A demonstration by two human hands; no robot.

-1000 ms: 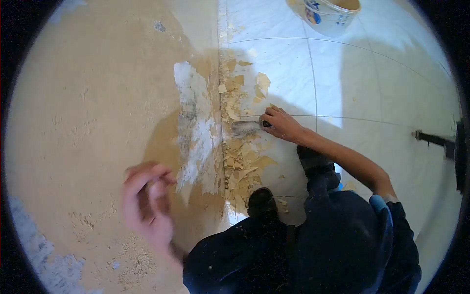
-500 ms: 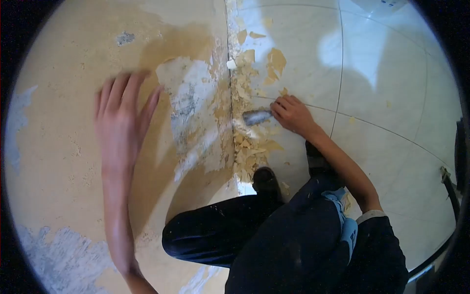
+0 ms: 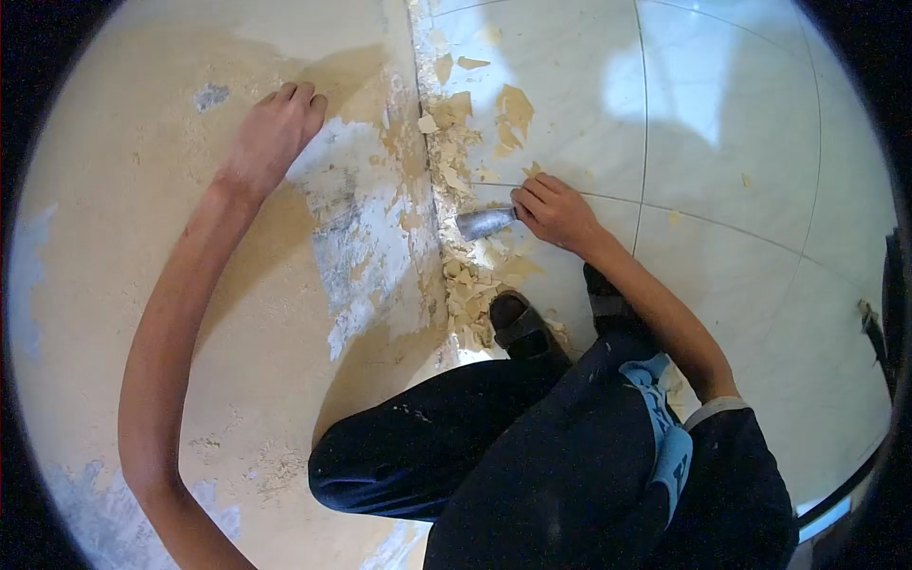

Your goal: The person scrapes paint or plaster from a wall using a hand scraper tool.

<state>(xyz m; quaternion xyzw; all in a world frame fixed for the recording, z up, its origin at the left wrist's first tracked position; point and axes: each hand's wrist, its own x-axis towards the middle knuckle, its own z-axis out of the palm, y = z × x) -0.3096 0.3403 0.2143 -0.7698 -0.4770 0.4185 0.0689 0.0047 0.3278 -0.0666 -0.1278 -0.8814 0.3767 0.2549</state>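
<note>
My right hand (image 3: 554,215) is closed around the handle of a scraper (image 3: 486,224) with a broad metal blade. The blade points left, close to where the wall meets the tiled floor, over loose paint flakes (image 3: 470,285). My left hand (image 3: 275,138) is against the yellow painted wall (image 3: 252,313), at the upper edge of a bare whitish-grey patch (image 3: 356,223). Its fingers are curled in, and whatever they may grip is hidden.
Yellow flakes lie along the foot of the wall, with a larger piece (image 3: 514,114) on the floor tiles (image 3: 731,313). My sandalled foot (image 3: 522,323) and bent knee (image 3: 366,465) are close to the wall. A dark cable-like thing (image 3: 872,332) is at the right edge.
My left hand has gone from spread fingers to curled ones and moved up and right to the bare patch's edge. The right hand keeps the scraper in nearly the same place.
</note>
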